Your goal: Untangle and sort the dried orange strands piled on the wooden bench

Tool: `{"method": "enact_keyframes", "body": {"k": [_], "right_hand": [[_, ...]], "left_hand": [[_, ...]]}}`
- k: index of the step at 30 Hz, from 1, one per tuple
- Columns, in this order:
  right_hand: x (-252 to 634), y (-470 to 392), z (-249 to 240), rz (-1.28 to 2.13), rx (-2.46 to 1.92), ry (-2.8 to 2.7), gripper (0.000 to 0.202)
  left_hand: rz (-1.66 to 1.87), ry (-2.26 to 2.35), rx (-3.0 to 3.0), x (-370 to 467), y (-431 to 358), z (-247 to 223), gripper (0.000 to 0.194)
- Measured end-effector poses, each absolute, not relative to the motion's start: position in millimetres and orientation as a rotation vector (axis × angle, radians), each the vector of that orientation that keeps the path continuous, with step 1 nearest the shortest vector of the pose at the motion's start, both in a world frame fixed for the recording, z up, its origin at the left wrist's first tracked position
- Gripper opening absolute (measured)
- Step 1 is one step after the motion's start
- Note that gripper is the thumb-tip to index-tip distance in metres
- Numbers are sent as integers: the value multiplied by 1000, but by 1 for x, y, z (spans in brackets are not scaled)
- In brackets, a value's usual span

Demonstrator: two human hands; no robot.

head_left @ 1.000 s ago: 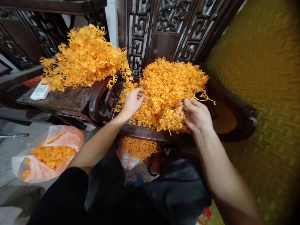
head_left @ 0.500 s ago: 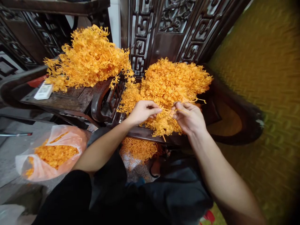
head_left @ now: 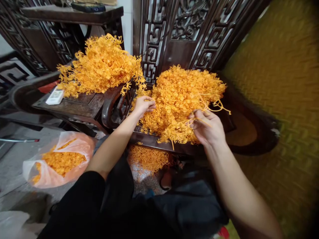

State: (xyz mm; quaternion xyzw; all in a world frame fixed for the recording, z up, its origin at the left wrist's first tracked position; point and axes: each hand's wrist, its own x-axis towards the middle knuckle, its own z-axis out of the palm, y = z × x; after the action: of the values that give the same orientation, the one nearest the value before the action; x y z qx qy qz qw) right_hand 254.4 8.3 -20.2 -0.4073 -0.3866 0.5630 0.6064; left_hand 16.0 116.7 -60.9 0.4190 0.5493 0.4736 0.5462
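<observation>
A large heap of orange plastic pieces [head_left: 184, 86] lies on the dark wooden seat in front of me. My left hand [head_left: 145, 105] is at the heap's left side, its fingers closed together; whatever is between them is too small to make out. My right hand [head_left: 205, 124], at the heap's front right, pinches thin orange stems that stick out past its fingers. Below the seat's front edge is another pile of orange stems [head_left: 148, 158]. A second heap of orange pieces [head_left: 102, 68] rests on the wooden surface at the left.
A white box [head_left: 55, 96] lies beside the left heap. On the floor at the left, a plastic bag [head_left: 82, 146] holds orange pieces. The curved armrest [head_left: 107, 109] stands between both heaps. Behind rises a carved wooden back [head_left: 180, 53]. A dark phone [head_left: 88, 7] lies on the upper ledge.
My left hand has moved away from my right hand, up and to the left. My right hand has shifted slightly right, still pinching stems. The view has shifted a little.
</observation>
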Motion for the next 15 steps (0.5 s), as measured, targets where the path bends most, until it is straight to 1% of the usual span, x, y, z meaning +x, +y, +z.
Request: {"method": "enact_keyframes", "body": {"k": [4,6,7,9,12,13,15], "right_hand": [[250,7,-28,1348,-971,-911,39],[252,7,-29,1342,-987,-927,40],[254,6,-29,1328,-988,-932,40],[258,5,-30,1301,-980,-934,39],[261,4,-30,1266,-952,-933,36],[261,3,-31,1250,-938,-934,36],[260,2,-30,1217,-913,-938,35]], "left_hand": [[1060,1448,1211,13,126,-67,43],[1011,1618,1489,6,123,-64,48],[975,1694,1669,3,118,-62,45],[890,1710,1970,-1,101,-59,33],[629,1475,2073,-6,64,-65,10],[483,1402,2013,-8,51,-72,7],[217,1342,1810,-16,29,-95,17]]}}
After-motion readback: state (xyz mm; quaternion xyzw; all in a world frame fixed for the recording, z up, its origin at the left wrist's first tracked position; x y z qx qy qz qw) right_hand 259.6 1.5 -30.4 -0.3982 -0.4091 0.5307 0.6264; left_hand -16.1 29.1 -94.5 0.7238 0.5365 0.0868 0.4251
